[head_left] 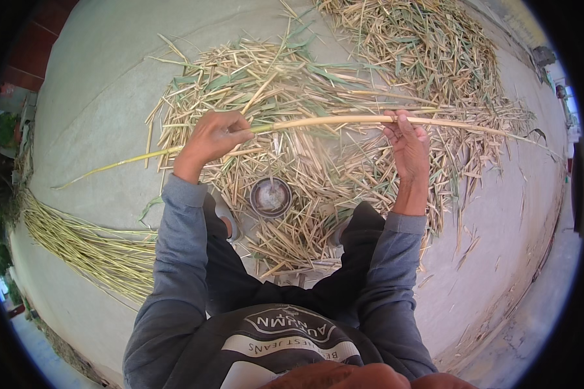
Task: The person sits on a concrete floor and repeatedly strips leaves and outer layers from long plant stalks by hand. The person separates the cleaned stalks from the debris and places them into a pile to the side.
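Observation:
A long pale-yellow reed-like stalk (pixel 324 121) stretches sideways in front of me, thin and greener at its left end, with a slender tip at the right. My left hand (pixel 215 137) pinches it between thumb and fingers left of the middle. Farther along, my right hand (pixel 409 144) grips the same stalk, palm side showing and thumb against it. Below the stalk, between my feet, a small round metal bowl (pixel 270 197) with something whitish inside stands among the cut pieces.
Loose dry stalk pieces and leaf sheaths (pixel 233 78) cover the concrete ground (pixel 104 84) under my hands. A larger heap of the same litter (pixel 428 45) lies at the far right. Long thin green-yellow stems (pixel 91 249) are laid together at my left.

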